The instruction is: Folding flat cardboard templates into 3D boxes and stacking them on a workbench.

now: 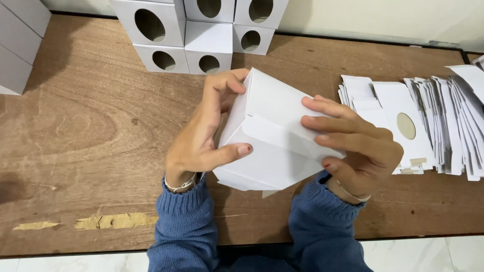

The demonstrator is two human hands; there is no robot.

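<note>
Both hands hold one white cardboard box [275,136] above the middle of the wooden worktop [91,126], box tilted with a corner toward the camera and a folded flap showing on the near face. Left hand [199,141] grips the box's left side, thumb pressed on the front face near the flap edge, fingers curled over the top left edge. Right hand [353,146] clamps the right side, fingers spread flat across the upper face, thumb under the lower edge. So both grips are closed on the box. Blue knit sleeves [186,226] cover both forearms, thin bracelet on each wrist. At the back of the worktop stands a stack of finished white boxes [201,35] with round holes in their fronts. To the right, just beside the right hand, a fanned pile of flat white box blanks [438,121], one showing a round cutout. More grey-white boxes [20,40] at the far left corner.
</note>
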